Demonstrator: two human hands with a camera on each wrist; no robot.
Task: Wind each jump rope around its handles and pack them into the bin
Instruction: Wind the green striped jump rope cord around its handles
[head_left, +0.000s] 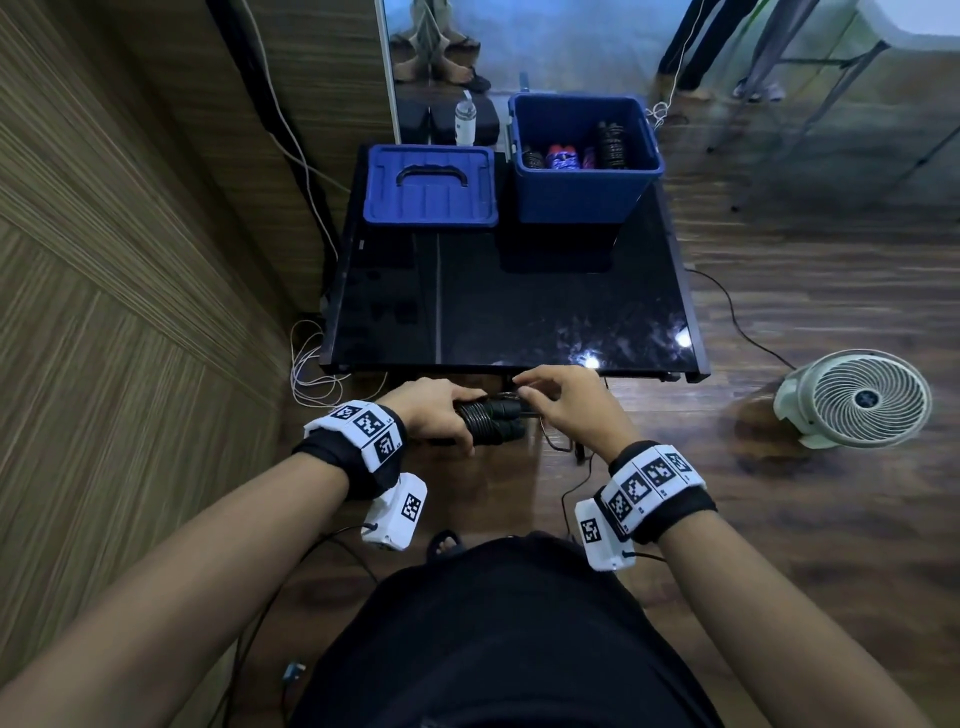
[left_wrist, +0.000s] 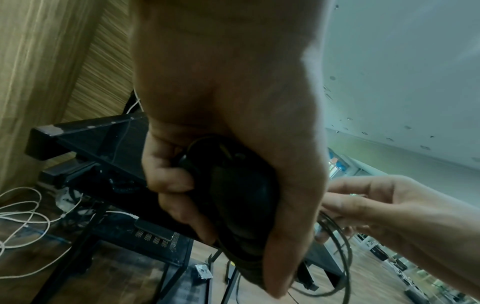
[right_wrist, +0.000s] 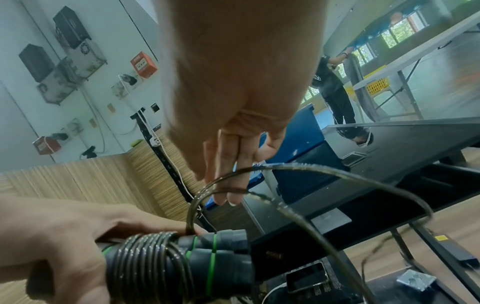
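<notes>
My left hand (head_left: 441, 410) grips the two black, green-ringed handles of a jump rope (head_left: 491, 418), held side by side just in front of the table's near edge. Several turns of black cord (right_wrist: 153, 261) are wound round the handles. My right hand (head_left: 563, 397) pinches the loose cord (right_wrist: 298, 166) just right of the handles, and a free loop hangs below. The open blue bin (head_left: 584, 200) stands at the table's far right and holds several wound ropes (head_left: 613, 143).
The blue bin lid (head_left: 428, 187) lies on the black glossy table (head_left: 509, 306) at the far left. A white floor fan (head_left: 857, 397) stands to the right. White cables (head_left: 311, 364) lie on the floor by the wooden wall. A bottle (head_left: 465, 119) stands behind the lid.
</notes>
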